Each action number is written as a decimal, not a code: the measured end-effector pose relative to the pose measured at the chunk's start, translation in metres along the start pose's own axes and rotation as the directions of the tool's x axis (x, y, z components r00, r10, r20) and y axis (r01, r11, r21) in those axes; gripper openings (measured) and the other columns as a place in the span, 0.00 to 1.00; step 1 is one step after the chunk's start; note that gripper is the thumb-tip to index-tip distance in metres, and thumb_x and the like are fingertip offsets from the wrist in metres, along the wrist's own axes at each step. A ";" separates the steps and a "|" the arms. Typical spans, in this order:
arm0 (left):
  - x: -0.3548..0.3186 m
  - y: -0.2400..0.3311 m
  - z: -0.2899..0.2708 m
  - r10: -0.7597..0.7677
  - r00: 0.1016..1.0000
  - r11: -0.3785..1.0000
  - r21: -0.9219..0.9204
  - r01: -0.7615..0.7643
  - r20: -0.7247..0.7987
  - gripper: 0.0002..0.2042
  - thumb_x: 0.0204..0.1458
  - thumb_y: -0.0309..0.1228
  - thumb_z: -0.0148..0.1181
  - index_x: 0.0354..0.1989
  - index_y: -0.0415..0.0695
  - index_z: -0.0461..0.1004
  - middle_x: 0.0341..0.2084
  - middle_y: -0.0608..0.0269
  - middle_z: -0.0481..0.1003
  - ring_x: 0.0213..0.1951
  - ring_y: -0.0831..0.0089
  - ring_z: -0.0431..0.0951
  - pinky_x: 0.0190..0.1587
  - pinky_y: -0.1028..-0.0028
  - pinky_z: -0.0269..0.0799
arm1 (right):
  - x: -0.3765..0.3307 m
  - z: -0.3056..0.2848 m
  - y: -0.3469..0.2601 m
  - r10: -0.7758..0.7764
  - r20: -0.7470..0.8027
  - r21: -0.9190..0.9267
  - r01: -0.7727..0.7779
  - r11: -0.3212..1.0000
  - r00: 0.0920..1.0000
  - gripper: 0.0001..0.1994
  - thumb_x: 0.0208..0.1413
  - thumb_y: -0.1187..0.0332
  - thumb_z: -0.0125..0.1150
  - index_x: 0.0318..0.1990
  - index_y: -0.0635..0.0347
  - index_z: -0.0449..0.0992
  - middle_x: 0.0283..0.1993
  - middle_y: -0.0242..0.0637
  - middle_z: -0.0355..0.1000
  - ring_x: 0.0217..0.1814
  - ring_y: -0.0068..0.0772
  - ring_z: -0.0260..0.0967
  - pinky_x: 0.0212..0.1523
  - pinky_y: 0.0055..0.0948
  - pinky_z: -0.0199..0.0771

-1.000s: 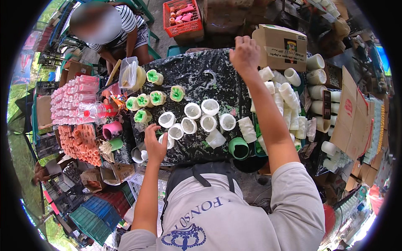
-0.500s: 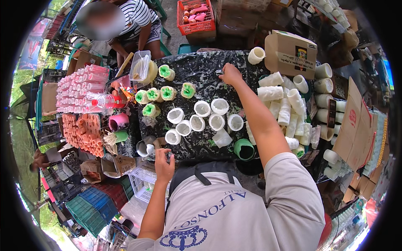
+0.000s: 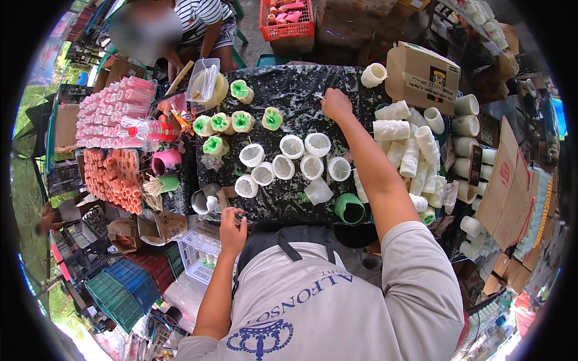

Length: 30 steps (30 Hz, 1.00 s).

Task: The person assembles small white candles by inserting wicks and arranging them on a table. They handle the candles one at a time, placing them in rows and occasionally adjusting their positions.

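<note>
The table (image 3: 286, 87) lies bare left of the right hand (image 3: 337, 104), arm outstretched, curled; left hand (image 3: 232, 231), bent, by the near edge. I can't tell either grip's hold. 8 white cups (image 3: 283, 167) stand between.

Right arm (image 3: 380, 174) stretches far forward | right hand (image 3: 337, 106) curled, fingers tucked | left arm (image 3: 215, 296) low beside the waist | left hand (image 3: 233, 232) loosely bent

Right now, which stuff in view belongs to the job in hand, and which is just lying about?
Likely in the job:
black table cover, beneath the right hand
hollow white cups, between right hand and left hand
green-and-white pieces, same cover

Probably just lying about:
cardboard box, far right
orange-red crate, beyond the table
blue crate, lower left
</note>
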State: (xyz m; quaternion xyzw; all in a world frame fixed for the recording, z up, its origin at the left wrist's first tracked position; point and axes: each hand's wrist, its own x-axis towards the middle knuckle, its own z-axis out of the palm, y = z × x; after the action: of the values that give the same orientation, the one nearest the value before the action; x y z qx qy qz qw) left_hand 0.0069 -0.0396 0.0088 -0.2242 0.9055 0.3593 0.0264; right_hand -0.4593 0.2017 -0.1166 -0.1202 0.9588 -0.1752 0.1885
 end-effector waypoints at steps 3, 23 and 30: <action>0.003 0.003 -0.003 0.008 1.000 1.000 -0.009 -0.008 0.007 0.10 0.60 0.20 0.65 0.49 0.37 0.77 0.49 0.53 0.74 0.34 0.67 0.76 0.42 0.68 0.75 | 0.004 0.005 0.019 -0.108 -0.025 0.045 0.109 0.993 0.994 0.14 0.65 0.61 0.70 0.50 0.60 0.80 0.57 0.50 0.82 0.57 0.59 0.82 0.60 0.53 0.82; -0.004 -0.014 -0.013 -0.036 0.999 0.999 -0.019 0.036 0.009 0.10 0.60 0.20 0.65 0.49 0.37 0.77 0.51 0.53 0.74 0.36 0.65 0.78 0.43 0.67 0.77 | -0.027 0.004 0.040 -0.115 -0.054 0.516 0.127 0.847 0.992 0.17 0.59 0.71 0.72 0.56 0.56 0.82 0.47 0.49 0.84 0.52 0.52 0.83 0.54 0.44 0.82; -0.001 -0.012 -0.009 -0.022 0.999 1.000 -0.009 0.023 0.034 0.10 0.60 0.21 0.65 0.49 0.37 0.77 0.50 0.54 0.74 0.36 0.66 0.78 0.44 0.68 0.78 | -0.021 0.016 0.009 -0.138 -0.156 0.158 0.162 0.974 0.978 0.17 0.53 0.60 0.83 0.45 0.57 0.85 0.44 0.50 0.85 0.52 0.54 0.84 0.55 0.49 0.83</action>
State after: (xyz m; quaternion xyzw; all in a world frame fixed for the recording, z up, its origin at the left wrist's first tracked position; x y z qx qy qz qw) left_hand 0.0142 -0.0524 0.0082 -0.2283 0.9006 0.3671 0.0449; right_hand -0.4352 0.2117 -0.1278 -0.1630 0.9396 -0.2783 0.1146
